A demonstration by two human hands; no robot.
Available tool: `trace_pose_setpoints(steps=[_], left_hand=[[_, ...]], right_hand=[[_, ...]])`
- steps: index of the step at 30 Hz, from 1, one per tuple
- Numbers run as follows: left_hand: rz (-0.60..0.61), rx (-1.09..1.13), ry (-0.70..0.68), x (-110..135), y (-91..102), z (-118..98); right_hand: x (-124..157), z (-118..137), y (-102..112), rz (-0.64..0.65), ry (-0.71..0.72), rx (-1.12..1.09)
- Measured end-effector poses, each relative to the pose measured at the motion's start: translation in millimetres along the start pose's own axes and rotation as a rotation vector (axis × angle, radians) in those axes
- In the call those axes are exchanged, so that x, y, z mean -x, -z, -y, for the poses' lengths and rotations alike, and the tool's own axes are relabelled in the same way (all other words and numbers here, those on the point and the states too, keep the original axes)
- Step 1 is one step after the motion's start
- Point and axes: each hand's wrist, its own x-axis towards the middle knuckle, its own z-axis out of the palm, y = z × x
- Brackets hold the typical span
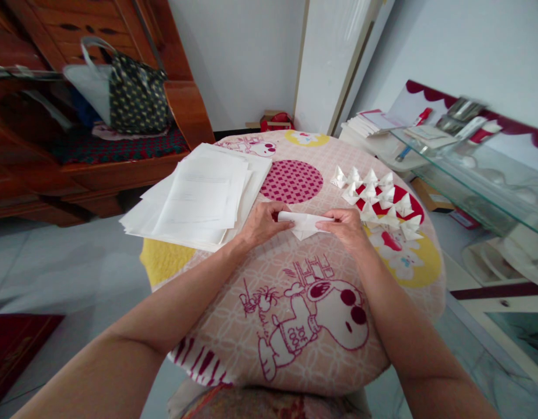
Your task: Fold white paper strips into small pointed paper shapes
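Note:
Between my two hands is a partly folded sheet of white paper (304, 224), its lower part coming to a point. My left hand (265, 223) pinches its left end between thumb and fingers. The right end is gripped the same way by my right hand (345, 227). Just beyond my right hand stand several small folded paper boats (386, 195), grouped in rows on the cloth. A spread stack of white paper sheets (199, 192) lies to the left of my left hand.
The round table wears a pink patterned tablecloth (234, 326) with cartoon figures. At right, a glass shelf (465, 174) holding cups and small items reaches close to the table. A wooden bench (120, 169) with a dotted bag (138, 96) stands back left.

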Motion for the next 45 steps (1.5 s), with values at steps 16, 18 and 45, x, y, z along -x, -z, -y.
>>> trace_pose_setpoints(steps=[16,18,45], left_hand=[[0.225,-0.452,-0.413,13,2.9,0],[0.349,-0.479,-0.41,15,0.9,0],[0.46,-0.117,0.1,9,26.1,6]], right_hand=[[17,10,-22,0.231,0.589,0.812],[20,6,-24,0.329,0.563,0.824],[11,4,-11,0.264,0.105,0.52]])
